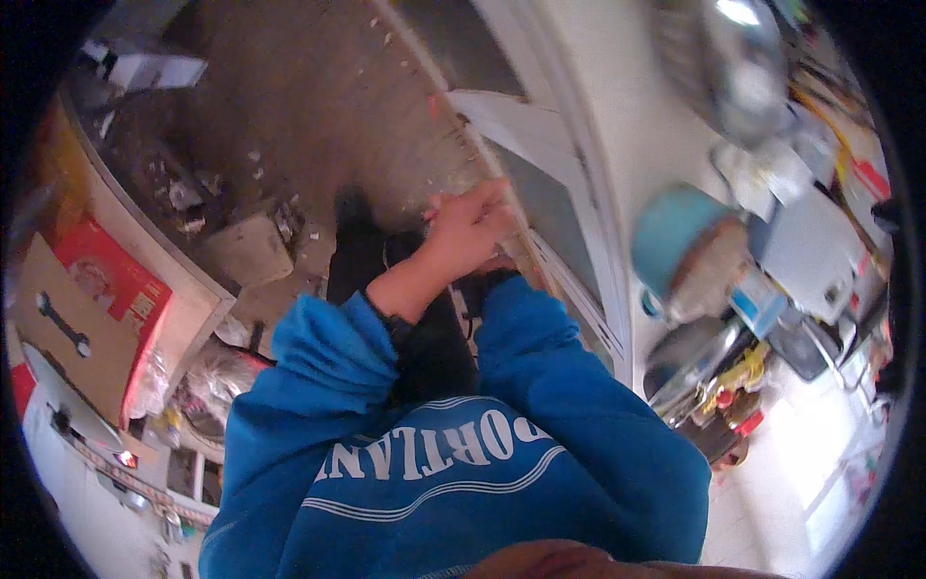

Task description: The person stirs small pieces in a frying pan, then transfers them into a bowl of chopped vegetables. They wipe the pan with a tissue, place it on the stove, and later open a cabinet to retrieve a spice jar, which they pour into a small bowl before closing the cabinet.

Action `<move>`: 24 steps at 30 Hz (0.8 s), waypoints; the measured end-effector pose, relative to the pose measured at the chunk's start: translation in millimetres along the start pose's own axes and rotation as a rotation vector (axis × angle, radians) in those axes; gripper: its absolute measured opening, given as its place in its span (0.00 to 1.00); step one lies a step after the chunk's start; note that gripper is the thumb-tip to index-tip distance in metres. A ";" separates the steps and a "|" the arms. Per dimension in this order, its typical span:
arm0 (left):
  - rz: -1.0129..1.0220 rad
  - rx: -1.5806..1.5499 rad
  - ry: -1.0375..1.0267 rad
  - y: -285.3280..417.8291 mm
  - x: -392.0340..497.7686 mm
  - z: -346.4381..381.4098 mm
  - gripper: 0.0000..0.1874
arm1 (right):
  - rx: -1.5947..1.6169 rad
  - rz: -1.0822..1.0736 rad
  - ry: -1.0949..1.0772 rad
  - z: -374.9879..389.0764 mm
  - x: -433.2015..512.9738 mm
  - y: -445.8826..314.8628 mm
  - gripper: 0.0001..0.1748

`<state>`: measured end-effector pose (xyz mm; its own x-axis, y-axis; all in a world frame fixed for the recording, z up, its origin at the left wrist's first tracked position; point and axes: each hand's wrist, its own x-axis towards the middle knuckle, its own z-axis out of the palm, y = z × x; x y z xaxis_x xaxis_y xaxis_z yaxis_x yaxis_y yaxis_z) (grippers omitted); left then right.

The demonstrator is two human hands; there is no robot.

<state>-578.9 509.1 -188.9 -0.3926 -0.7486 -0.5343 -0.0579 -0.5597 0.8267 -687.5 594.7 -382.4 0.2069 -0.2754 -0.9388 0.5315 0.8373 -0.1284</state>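
Note:
My left hand reaches across my body and lies over my right hand. The two meet in front of my dark trousers, beside a low white-framed cabinet. Some fingers of the left hand look spread, but motion blurs them, and its palm side is hidden. Most of the right hand is covered by the left, with only a small part showing near the dark cuff. I see no object between the hands. Blue sweatshirt sleeves are pushed up above dark cuffs.
The white counter on the right holds a teal pot, a shiny metal vessel and crowded kitchen items. At left, a double-ended wrench lies on cardboard beside a red box. Debris and a flat block lie on the brown floor.

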 end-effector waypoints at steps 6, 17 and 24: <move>0.155 -0.122 -0.009 95.7 -66.7 25.4 0.12 | -0.033 -0.236 0.078 41.9 -168.2 -23.9 0.16; -0.523 -0.486 -0.137 158.7 -109.9 147.2 0.34 | -0.249 -0.418 0.333 40.3 -385.5 -33.8 0.16; -0.420 -0.830 -0.124 137.0 -91.0 197.6 0.18 | -0.166 -0.516 0.225 -5.6 -404.5 -12.7 0.13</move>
<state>-732.5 570.9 7.8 -0.5862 -0.4107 -0.6984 0.4372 -0.8861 0.1542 -782.6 698.2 -2.8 -0.2339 -0.5750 -0.7840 0.3778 0.6893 -0.6182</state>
